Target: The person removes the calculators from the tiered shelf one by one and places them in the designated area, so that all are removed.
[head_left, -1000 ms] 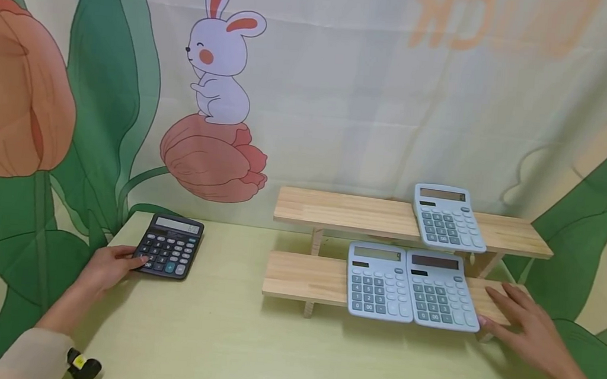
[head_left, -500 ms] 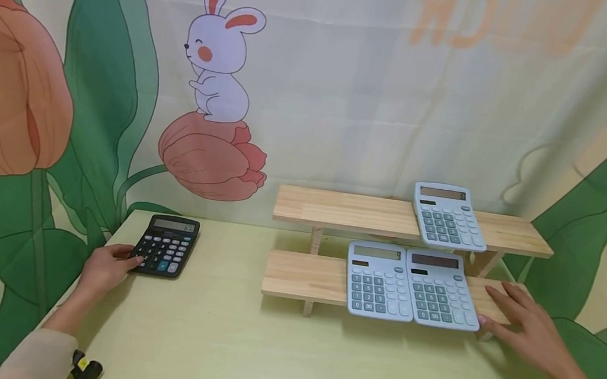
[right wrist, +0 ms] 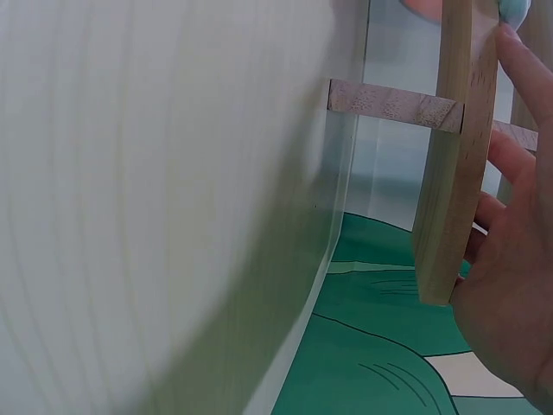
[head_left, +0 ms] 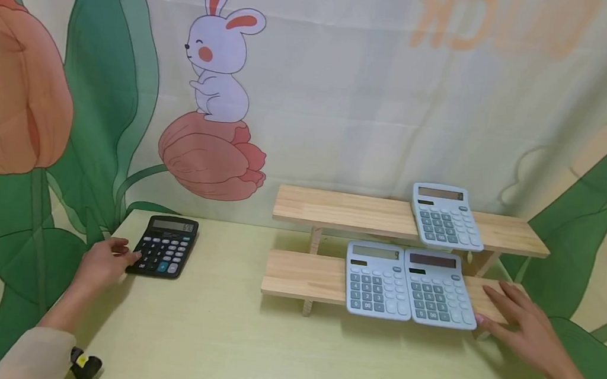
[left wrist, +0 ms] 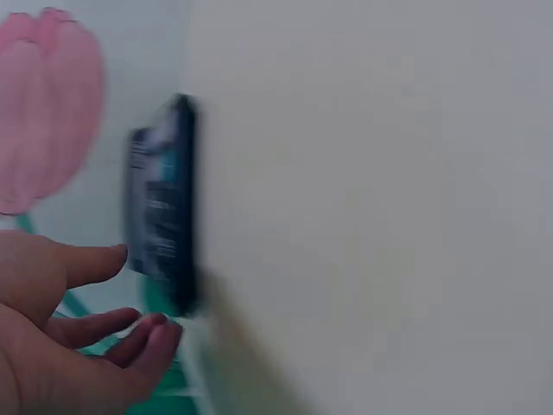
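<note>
Apparently, in the head view, reaches with the left hand [head_left: 105, 266] to the left edge of the black calculator [head_left: 164, 247], at the far left of the table [head_left: 242, 351], and rests the right hand [head_left: 525, 332] on the right end of the lower shelf [head_left: 302, 275], touching thumb to the right-hand light blue calculator [head_left: 441, 289]. In the left wrist view, holds thumb and fingers loosely parted, gripping nothing; seems at the point of grasping or releasing, cannot tell which. To shift the black calculator, would need to pinch its edge. In the right wrist view, lays extended fingers against the lower shelf, unclenched.
</note>
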A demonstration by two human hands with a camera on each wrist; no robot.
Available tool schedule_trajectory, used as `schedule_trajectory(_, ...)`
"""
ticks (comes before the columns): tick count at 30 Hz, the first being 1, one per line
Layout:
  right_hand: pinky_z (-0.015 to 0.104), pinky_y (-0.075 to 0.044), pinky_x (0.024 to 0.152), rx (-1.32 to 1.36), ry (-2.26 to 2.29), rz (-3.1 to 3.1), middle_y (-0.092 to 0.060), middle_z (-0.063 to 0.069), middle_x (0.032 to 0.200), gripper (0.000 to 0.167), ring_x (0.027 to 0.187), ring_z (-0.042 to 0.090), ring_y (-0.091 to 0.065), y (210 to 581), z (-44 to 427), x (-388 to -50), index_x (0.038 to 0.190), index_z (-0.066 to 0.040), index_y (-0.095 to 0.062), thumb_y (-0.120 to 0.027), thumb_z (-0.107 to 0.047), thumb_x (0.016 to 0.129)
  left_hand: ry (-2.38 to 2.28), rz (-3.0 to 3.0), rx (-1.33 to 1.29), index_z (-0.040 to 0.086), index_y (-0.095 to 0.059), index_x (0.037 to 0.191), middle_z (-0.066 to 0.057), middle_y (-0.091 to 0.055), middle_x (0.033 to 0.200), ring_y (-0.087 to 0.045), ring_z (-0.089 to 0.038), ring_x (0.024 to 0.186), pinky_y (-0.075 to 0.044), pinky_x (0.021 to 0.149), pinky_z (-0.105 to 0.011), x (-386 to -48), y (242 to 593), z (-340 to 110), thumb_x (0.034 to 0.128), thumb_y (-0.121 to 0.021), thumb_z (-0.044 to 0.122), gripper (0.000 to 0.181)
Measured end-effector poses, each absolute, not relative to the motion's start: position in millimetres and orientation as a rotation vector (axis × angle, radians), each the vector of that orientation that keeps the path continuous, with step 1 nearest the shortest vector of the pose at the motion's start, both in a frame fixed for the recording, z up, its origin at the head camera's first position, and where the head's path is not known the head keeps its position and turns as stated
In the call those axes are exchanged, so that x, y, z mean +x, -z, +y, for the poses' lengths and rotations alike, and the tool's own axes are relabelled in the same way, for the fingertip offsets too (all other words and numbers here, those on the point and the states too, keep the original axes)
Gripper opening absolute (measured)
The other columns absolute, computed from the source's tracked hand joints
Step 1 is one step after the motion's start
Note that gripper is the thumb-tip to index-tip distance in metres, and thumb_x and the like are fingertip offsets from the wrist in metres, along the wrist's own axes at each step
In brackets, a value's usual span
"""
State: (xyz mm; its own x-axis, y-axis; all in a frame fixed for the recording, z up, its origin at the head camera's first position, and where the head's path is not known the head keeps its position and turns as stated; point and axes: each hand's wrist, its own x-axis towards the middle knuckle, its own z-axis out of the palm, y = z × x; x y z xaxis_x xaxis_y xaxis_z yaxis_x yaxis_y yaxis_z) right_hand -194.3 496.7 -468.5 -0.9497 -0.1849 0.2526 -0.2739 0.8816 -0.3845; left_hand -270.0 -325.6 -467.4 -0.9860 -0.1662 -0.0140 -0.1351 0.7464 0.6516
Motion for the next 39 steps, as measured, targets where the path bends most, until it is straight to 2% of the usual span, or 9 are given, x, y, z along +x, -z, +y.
schedule_trajectory(4,0.083,-0.012,0.115,0.351,-0.623,-2.849,-0.026,0.037,0.166,0.075,0.152,0.063,-0.016,467.5,496.6,-194.9,0.16,-0.004,-0.043,-0.072,-0.036,0.1,1.047,-2.876,0.103,-0.018,-0.04,0.15,-0.041,-0.048,0.146,-0.048,-0.058,0.134,-0.045,0.106,-0.068,-265.0,432.4,-310.1,0.1092,-0.06,0.032,0.068)
schedule_trajectory(9,0.084,-0.01,0.114,0.341,-0.634,-2.849,-0.025,0.038,0.165,0.075,0.152,0.064,-0.014,465.5,498.1,-193.5,0.16,-0.002,-0.043,-0.072,-0.036,0.1,1.077,-2.737,-0.11,-0.01,-0.045,0.152,-0.035,-0.054,0.144,-0.053,-0.053,0.133,-0.046,0.109,-0.065,-252.3,387.2,-259.4,0.1081,-0.063,0.037,0.067)
schedule_trajectory(13,0.084,-0.009,0.114,0.344,-0.648,-2.845,-0.024,0.039,0.165,0.075,0.152,0.064,-0.013,464.3,497.2,-194.4,0.16,-0.002,-0.043,-0.073,-0.035,0.1,1.132,-2.632,-0.254,-0.005,-0.05,0.151,-0.027,-0.058,0.142,-0.059,-0.045,0.131,-0.048,0.111,-0.059,-240.7,360.6,-215.8,0.1057,-0.069,0.03,0.06)
schedule_trajectory(19,0.085,-0.011,0.113,0.335,-0.652,-2.859,-0.024,0.039,0.165,0.076,0.151,0.064,-0.013,465.3,495.2,-195.9,0.16,-0.001,-0.043,-0.073,-0.036,0.1,1.266,-2.536,-0.403,0.003,-0.056,0.148,-0.015,-0.06,0.141,-0.059,-0.033,0.132,-0.048,0.115,-0.047,-236.5,329.6,-161.0,0.1023,-0.074,0.023,0.053)
schedule_trajectory(24,0.086,-0.014,0.11,0.344,-0.648,-2.852,-0.025,0.04,0.164,0.075,0.15,0.066,-0.015,467.2,497.3,-194.3,0.16,-0.002,-0.042,-0.073,-0.035,0.1,1.333,-2.412,-0.504,0.006,-0.06,0.146,-0.01,-0.063,0.134,-0.063,-0.027,0.125,-0.052,0.111,-0.04,-240.4,305.5,-119.2,0.0993,-0.079,0.023,0.053)
schedule_trajectory(31,0.087,-0.017,0.107,0.344,-0.651,-2.833,-0.027,0.041,0.162,0.074,0.146,0.069,-0.019,469.9,498.5,-192.8,0.159,0.0,-0.044,-0.074,-0.033,0.099,1.361,-2.287,-0.649,0.001,-0.06,0.144,-0.012,-0.065,0.133,-0.064,-0.024,0.123,-0.051,0.11,-0.034,-252.2,298.3,-54.7,0.098,-0.08,0.022,0.054)
schedule_trajectory(39,0.087,-0.018,0.106,0.354,-0.641,-2.837,-0.026,0.041,0.163,0.075,0.147,0.068,-0.019,465.9,494.1,-198.3,0.159,-0.001,-0.044,-0.073,-0.035,0.1,1.277,-2.375,-0.654,0.004,-0.062,0.143,-0.011,-0.065,0.132,-0.063,-0.025,0.122,-0.053,0.105,-0.033,-264.7,325.1,14.2,0.0969,-0.081,0.028,0.056)
